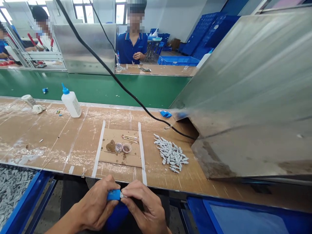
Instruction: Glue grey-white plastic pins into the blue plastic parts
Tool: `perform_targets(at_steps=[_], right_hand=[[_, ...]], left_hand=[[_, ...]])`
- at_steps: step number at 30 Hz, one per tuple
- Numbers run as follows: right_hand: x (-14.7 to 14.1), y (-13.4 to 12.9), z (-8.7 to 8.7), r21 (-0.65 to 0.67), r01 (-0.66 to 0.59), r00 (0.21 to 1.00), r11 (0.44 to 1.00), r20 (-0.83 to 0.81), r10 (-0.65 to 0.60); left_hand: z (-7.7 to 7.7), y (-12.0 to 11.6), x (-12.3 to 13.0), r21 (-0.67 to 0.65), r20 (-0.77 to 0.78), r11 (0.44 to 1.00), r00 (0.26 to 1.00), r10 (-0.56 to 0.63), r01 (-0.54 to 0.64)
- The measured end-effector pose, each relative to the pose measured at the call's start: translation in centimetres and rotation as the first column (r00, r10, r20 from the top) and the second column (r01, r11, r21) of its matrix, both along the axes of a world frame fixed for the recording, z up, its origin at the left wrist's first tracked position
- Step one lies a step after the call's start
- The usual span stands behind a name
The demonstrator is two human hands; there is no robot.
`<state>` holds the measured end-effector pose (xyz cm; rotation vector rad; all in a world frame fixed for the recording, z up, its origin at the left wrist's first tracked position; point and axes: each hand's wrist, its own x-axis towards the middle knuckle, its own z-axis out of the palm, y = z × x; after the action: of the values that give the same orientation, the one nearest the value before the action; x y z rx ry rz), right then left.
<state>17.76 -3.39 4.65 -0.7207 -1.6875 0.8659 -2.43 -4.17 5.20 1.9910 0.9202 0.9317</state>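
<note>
Just off the table's front edge, my left hand (pixel 98 205) is closed around a small blue block (pixel 113 195). The thumb and fingers of my right hand (pixel 146 205) pinch a small grey piece (pixel 122 195) at the block's right end. Whether that piece sits inside the block or only against it, I cannot tell. Beyond my hands, a heap of small light-grey parts (pixel 172 154) lies on the table to the right. Straight ahead is a cardboard sheet (pixel 134 159) with two small round pots (pixel 126 148), a brown wet stain and several thin sticks (pixel 130 138).
A white bottle with a blue cap (pixel 71 102) stands at the left. A black cable (pixel 117 79) crosses the view. A large metal panel (pixel 243 97) blocks the right. Many grey parts fill a blue bin (pixel 21 201) at lower left. A person in blue (pixel 133 45) sits opposite.
</note>
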Motion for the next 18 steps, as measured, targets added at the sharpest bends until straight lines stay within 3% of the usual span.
perform_targets(at_steps=[1, 3, 5, 6, 7, 9, 10, 14, 18], right_hand=[[0.4, 0.3, 0.0, 0.013, 0.029, 0.999, 0.999, 0.019, -0.029], [1.5, 1.0, -0.3, 0.049, 0.13, 0.99, 0.99, 0.054, -0.132], [3.2, 2.0, -1.0, 0.09, 0.292, 0.95, 0.952, 0.091, -0.299], [4.2, 2.5, -1.5, 0.096, 0.378, 0.915, 0.921, 0.116, -0.388], [5.2, 3.0, -2.1, 0.088, 0.458, 0.873, 0.885, 0.144, -0.466], [7.2, 3.8, -3.5, 0.035, 0.573, 0.799, 0.819, 0.197, -0.568], [8.1, 4.2, -4.2, 0.002, 0.604, 0.779, 0.797, 0.211, -0.591], [10.0, 5.0, -6.4, -0.007, 0.603, 0.785, 0.798, 0.188, -0.591], [9.2, 5.2, -7.3, -0.006, 0.594, 0.798, 0.805, 0.13, -0.588]], left_hand=[[-0.3, 0.0, 0.0, -0.03, 0.026, 0.999, 0.999, 0.042, -0.042], [-0.8, 0.3, -0.1, -0.104, 0.101, 0.967, 0.964, 0.245, -0.234], [-1.0, 1.7, -0.9, -0.234, 0.211, 0.848, 0.827, 0.522, -0.476], [-0.9, 3.0, -1.4, -0.356, 0.279, 0.769, 0.725, 0.63, -0.531], [-0.7, 4.5, -2.1, -0.5, 0.341, 0.698, 0.624, 0.703, -0.513], [0.0, 8.5, -3.5, -0.75, 0.43, 0.585, 0.445, 0.786, -0.307], [0.4, 10.8, -4.1, -0.801, 0.432, 0.55, 0.406, 0.805, -0.238], [1.9, 20.6, -5.1, -0.857, 0.403, 0.492, 0.396, 0.825, -0.153], [3.0, 28.4, -4.3, -0.833, 0.409, 0.516, 0.405, 0.817, -0.2]])
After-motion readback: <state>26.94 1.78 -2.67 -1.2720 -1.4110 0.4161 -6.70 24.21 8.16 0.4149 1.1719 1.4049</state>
